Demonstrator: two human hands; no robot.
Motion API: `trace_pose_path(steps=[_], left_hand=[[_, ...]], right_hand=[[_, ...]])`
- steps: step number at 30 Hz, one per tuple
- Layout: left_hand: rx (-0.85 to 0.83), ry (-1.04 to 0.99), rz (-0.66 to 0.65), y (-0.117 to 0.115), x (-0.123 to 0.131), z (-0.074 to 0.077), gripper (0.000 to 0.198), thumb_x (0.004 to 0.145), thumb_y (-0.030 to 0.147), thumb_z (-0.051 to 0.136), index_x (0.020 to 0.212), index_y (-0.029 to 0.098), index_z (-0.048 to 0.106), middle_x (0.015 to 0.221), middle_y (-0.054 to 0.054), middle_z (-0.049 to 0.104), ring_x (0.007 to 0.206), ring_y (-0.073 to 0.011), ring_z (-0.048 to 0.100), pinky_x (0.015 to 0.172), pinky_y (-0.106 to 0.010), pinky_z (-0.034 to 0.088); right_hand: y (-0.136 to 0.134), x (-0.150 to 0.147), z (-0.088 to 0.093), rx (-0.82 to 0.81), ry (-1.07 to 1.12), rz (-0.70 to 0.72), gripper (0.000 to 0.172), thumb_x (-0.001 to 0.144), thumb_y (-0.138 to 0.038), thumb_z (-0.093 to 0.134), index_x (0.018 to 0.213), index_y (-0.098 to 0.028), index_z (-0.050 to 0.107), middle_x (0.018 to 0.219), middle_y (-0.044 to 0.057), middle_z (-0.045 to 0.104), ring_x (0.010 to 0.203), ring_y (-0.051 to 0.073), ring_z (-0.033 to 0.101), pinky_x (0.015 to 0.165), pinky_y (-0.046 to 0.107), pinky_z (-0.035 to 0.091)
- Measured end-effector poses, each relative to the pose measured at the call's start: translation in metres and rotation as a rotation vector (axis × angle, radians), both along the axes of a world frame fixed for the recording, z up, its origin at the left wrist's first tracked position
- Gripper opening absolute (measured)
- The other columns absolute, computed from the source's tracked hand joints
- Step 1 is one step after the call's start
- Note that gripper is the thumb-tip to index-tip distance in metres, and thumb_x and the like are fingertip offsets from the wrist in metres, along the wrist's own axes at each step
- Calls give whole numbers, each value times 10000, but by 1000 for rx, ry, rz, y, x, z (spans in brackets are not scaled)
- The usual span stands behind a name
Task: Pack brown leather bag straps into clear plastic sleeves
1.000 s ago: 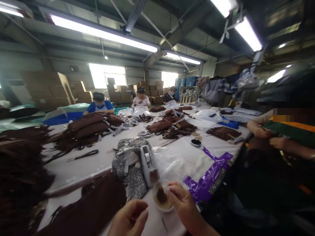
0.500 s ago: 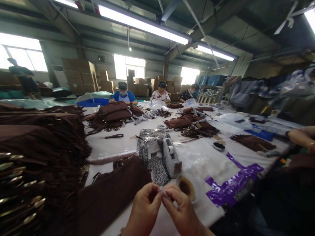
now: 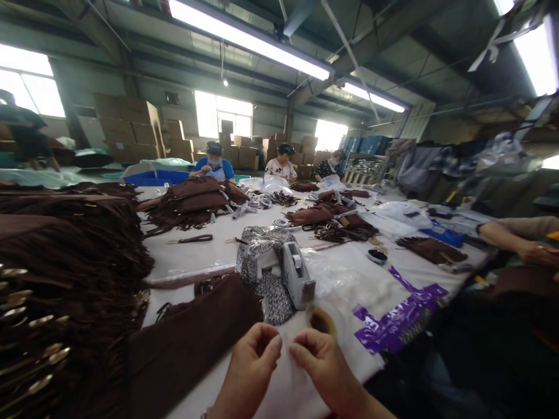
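Head view. Both hands stand in front of the wearer, above the near edge of a white-covered counter (image 3: pixel 209 256). The left hand (image 3: pixel 248 369) has its grip narrowed to a pinch, thumb against forefinger; the right hand (image 3: pixel 325 366) mirrors it, and the two sets of fingertips face each other, close but apart. Whether something thin and clear is pinched in either grip, or spans the gap, cannot be told. The facing posture would suit holding a small, light piece by its two ends, with the fingertips kept in plain sight.

The tape roll (image 3: pixel 331 321) lies on the counter just beyond the right hand, which partly hides it; so placed, it is presumably within easy reach. Behind it stands a grey tape dispenser (image 3: pixel 298 276), beside a black-and-white patterned bundle (image 3: pixel 271 302). The dispenser's nearness to the roll probably keeps the tape supplies together.

A brown fabric piece (image 3: pixel 192 343) lies flat beside the left hand, perhaps so that it is handy; a fringed brown pile (image 3: pixel 65 250) rises at the far left, its stacking likely saving counter space. To the right lie a purple wrapper (image 3: pixel 399 320) and, farther back, a small dish (image 3: pixel 377 256) with dark contents, its raised rim presumably stopping them from scattering.
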State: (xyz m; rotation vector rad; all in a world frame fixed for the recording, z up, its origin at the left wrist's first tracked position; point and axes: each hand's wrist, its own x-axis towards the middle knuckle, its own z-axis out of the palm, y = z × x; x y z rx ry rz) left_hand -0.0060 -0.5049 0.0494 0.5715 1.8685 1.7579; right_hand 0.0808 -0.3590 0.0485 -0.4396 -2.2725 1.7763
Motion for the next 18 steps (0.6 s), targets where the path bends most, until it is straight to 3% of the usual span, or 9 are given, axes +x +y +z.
trace_pose_path(steps=[5,12,18], left_hand=[[-15,66,-65,6,11,-14,396,785,537,663,803,145,614,745,-25,592,686,-144,520,629,-248,430],[-18,43,-133,16,25,-5,357,811,482,645,707,145,593,659,-6,573,636,-124,488,611,-237,393],[56,-152,-99,17,37,6,430,714,552,698,680,170,503,592,20,516,567,-104,457,570,-230,377]], right_hand=[[4,7,-3,-22,27,-58,290,801,-417,647,710,-149,583,666,-1,533,651,135,471,602,256,389],[6,25,0,-140,63,-30,325,822,-444,636,691,-154,566,627,-19,499,609,113,432,566,243,357],[7,35,-6,-520,85,-31,392,779,-534,676,756,-157,572,596,-33,495,534,87,388,514,226,302]])
